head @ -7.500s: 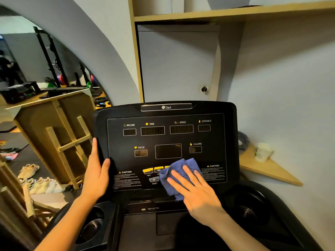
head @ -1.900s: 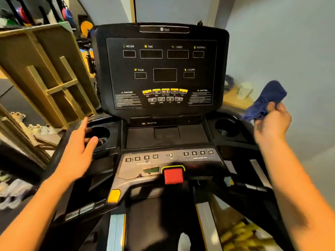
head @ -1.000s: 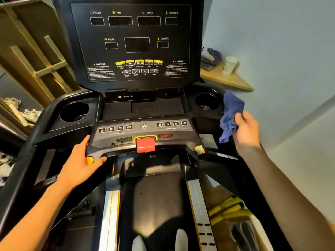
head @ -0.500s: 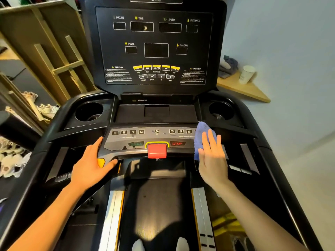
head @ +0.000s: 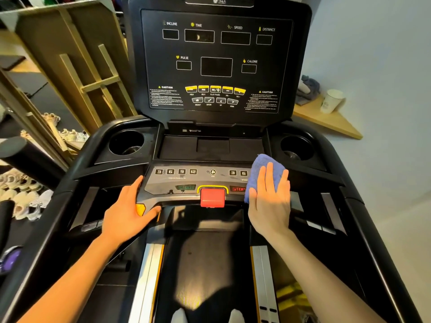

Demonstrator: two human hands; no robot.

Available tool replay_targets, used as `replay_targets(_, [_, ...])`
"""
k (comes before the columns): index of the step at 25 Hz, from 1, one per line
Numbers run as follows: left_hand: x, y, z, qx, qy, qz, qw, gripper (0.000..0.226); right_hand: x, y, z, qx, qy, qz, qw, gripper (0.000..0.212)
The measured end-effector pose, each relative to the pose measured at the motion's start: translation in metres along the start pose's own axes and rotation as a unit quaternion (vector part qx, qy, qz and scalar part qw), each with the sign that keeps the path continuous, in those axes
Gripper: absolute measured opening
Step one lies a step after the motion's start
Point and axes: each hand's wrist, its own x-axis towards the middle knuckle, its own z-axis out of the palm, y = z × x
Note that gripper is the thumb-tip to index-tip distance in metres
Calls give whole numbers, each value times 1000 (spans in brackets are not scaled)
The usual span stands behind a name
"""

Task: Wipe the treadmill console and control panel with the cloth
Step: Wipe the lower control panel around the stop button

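The black treadmill console point(head: 217, 57) stands upright ahead, its displays dark. Below it lies the grey control panel point(head: 186, 180) with number keys, START and STOP labels and a red stop button point(head: 212, 197). My right hand point(head: 270, 201) lies flat, fingers spread, pressing the blue cloth point(head: 262, 166) onto the panel's right end, covering the keys there. My left hand point(head: 129, 213) grips the panel's left corner beside an orange knob point(head: 140, 209).
Cup holders sit at the left point(head: 127, 142) and right point(head: 296, 148) of a black tray. The running belt point(head: 205, 264) runs below. A wooden frame point(head: 77, 66) and shoes point(head: 25, 199) are at the left. A paper cup point(head: 331, 101) stands on a wooden shelf at the right.
My right hand brought the cloth down from the upright console, through the air at the right, onto the lower panel's right end. My left hand moved from the console's side to the panel's left corner.
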Motion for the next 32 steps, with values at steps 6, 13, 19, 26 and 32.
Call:
replay_targets(6, [0, 0, 0, 9, 6, 7, 1000, 96, 9, -29, 5, -6, 20, -9, 1000, 69])
replay_targets(13, [0, -1, 0, 7, 7, 11, 1000, 101, 14, -60, 9, -12, 11, -38, 999, 68])
replay_targets(19, [1, -5, 1, 22, 3, 13, 1000, 101, 20, -93, 12, 33, -2, -87, 996, 72])
replay_targets(26, [0, -1, 0, 19, 14, 15, 1000, 99, 27, -126, 15, 29, -17, -136, 990, 76])
replay_targets(32, [-1, 1, 0, 22, 21, 16, 999, 100, 26, -155, 9, -22, -40, -196, 979, 73])
